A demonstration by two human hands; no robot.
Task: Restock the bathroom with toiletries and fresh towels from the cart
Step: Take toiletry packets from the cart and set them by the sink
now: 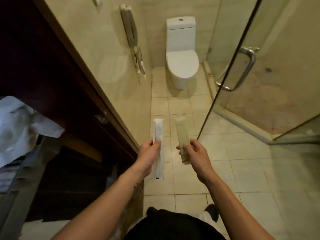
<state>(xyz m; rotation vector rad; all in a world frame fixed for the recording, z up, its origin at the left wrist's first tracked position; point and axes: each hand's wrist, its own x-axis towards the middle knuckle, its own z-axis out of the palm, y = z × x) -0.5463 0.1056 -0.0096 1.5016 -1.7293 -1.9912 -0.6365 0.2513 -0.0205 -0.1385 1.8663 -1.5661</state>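
Note:
I stand at the bathroom doorway with both arms stretched forward over the tiled floor. My left hand (148,153) pinches a long white toiletry sachet (158,130) near its middle, so it points away from me. A cream and tan toiletry packet (181,130) sticks up from my right hand (195,153), which pinches it near its lower end. The two packets are side by side and apart. The cart (19,153) with white linen (15,125) on it shows dimly at the left, outside the doorway.
A white toilet (181,58) stands at the far end of the beige tiled floor (242,170). A glass shower door (230,80) with a steel handle (242,70) stands to the right. The dark wooden door frame (97,94) and a wall phone (129,30) are on the left.

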